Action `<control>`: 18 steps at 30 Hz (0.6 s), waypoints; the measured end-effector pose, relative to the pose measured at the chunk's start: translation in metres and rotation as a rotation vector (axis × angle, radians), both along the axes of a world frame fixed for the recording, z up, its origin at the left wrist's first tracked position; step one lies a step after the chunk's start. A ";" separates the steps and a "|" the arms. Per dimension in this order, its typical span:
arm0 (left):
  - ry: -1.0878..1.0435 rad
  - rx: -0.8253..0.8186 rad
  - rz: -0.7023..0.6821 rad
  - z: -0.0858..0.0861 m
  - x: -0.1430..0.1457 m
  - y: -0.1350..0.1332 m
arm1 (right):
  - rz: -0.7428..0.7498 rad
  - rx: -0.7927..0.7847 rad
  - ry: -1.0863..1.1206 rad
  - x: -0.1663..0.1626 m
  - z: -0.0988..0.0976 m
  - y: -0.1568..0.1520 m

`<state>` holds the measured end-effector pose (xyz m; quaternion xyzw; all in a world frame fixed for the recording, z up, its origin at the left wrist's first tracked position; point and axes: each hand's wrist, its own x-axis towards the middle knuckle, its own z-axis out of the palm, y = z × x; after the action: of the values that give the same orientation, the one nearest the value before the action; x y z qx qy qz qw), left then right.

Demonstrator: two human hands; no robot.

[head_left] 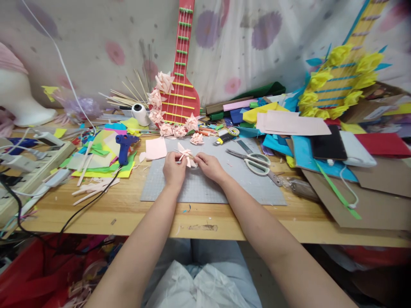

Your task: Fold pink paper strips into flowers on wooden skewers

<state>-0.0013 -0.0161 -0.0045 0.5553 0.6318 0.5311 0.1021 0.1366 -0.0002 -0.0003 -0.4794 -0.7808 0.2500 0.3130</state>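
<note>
Over the grey cutting mat (224, 188) both my hands pinch a small pale pink paper flower (185, 153). My left hand (174, 167) grips its left side with closed fingers. My right hand (208, 164) holds the right side, fingers pressed together. Several finished pink paper flowers (180, 130) lie just beyond, along the base of a red foam guitar (181, 85). A pink paper square (156, 148) lies on the mat's far left corner.
White-handled scissors (257, 163) lie right of my hands. A blue glue gun (123, 147) stands on coloured paper sheets at left. A power strip (28, 169) with cables sits far left. Foam sheets, cardboard (369, 201) and a yellow-flowered guitar (340, 81) crowd the right.
</note>
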 end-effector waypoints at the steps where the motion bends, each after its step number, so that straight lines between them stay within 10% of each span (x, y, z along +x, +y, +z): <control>1: 0.011 0.004 -0.001 0.000 0.000 0.000 | -0.005 -0.005 -0.004 -0.001 0.000 0.000; 18: 0.017 0.062 -0.023 -0.003 0.001 0.001 | 0.017 -0.043 0.094 -0.002 0.000 -0.001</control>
<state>-0.0003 -0.0148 -0.0074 0.5698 0.6096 0.5443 0.0855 0.1344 -0.0013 -0.0004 -0.4671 -0.7637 0.2916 0.3370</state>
